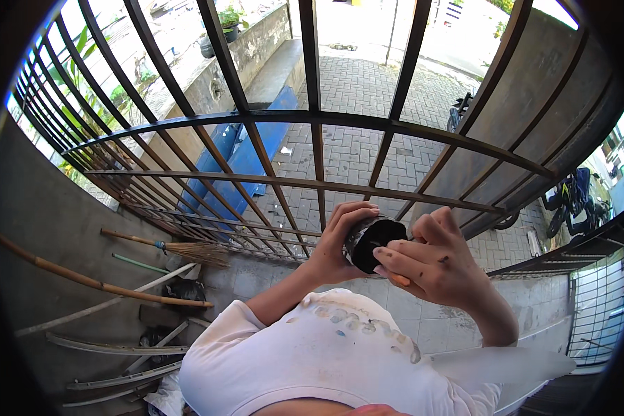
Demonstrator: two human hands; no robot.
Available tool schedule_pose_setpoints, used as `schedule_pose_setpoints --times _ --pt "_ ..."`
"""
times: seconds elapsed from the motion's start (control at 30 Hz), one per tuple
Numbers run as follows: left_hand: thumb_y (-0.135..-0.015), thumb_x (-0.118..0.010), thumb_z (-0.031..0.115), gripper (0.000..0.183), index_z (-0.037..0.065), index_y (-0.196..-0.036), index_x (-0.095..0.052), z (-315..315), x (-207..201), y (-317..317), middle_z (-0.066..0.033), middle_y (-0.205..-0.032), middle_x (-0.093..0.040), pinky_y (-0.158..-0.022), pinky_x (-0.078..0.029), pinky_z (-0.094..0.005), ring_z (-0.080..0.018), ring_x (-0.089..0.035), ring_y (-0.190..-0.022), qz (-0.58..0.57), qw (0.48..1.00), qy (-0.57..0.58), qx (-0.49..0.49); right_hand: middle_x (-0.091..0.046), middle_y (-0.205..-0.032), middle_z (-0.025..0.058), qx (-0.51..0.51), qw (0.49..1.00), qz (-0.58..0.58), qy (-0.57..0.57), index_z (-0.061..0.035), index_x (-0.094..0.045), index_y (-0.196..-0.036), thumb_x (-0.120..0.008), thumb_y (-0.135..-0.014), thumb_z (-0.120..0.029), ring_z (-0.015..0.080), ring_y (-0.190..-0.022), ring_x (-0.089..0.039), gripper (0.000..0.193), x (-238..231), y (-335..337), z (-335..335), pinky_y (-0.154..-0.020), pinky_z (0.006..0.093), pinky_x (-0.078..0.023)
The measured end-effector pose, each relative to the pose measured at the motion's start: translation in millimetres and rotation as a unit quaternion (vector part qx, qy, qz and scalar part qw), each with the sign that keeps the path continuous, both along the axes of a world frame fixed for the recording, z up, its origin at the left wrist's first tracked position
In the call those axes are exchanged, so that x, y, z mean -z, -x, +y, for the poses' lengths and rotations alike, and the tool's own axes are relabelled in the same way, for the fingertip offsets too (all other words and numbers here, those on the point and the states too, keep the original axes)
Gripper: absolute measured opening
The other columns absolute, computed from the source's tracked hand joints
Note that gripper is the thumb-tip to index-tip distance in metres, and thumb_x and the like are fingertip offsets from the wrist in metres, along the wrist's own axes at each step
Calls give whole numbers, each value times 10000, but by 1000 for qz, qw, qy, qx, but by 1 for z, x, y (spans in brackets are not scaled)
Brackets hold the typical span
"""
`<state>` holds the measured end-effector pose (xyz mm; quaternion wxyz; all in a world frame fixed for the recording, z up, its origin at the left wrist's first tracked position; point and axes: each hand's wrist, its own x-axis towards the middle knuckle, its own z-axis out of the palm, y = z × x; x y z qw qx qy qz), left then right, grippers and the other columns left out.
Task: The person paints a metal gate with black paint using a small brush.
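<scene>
My left hand grips a small black can from its left side, holding it up in front of a black metal gate. My right hand is closed around something with an orange end, probably a brush handle, and its fingertips rest at the can's open top. Dark smears mark the fingers of that hand. The inside of the can looks black. Both forearms rise from my white paint-spotted shirt at the bottom of the view.
A straw broom, a bamboo pole and pale curved strips lie on the concrete floor at the left. Beyond the gate are blue panels on brick paving. Bicycles stand at the right.
</scene>
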<state>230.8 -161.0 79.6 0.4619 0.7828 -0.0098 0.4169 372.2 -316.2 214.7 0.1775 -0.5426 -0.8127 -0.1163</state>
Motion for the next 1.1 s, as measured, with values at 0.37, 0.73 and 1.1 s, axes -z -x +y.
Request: schedule_pose_setpoints --times 0.37,0.73,1.1 --pt "-606 -966 224 930 73 -1390 -490 -33 -4 -7 -154 -1382 -530 -1089 -436 -461 -349 -499 -1308 -29 999 2 -16 -640 -810 -120 -20 1000 20 13 -181 -731 -1001 -829 -798 -276 159 -899 -461 244 8 -13 -21 -853 430 -289" --pt "-602 -964 190 937 80 -1396 -480 -17 7 -8 -148 -1388 -526 -1101 -419 -461 -352 -484 -1315 -51 998 38 -22 -723 -720 63 -10 895 393 -213 -34 -749 -898 -725 -841 -243 206 -763 -468 218 -8 -53 -43 -704 385 -377" --pt "-590 -908 124 946 89 -1427 -469 18 18 1 -142 -1386 -525 -1128 -396 -465 -365 -478 -1302 84 994 38 56 -629 -860 143 104 656 710 -234 12 -642 -910 -643 -921 -127 209 -841 -593 139 102 -56 -22 -748 310 -491"
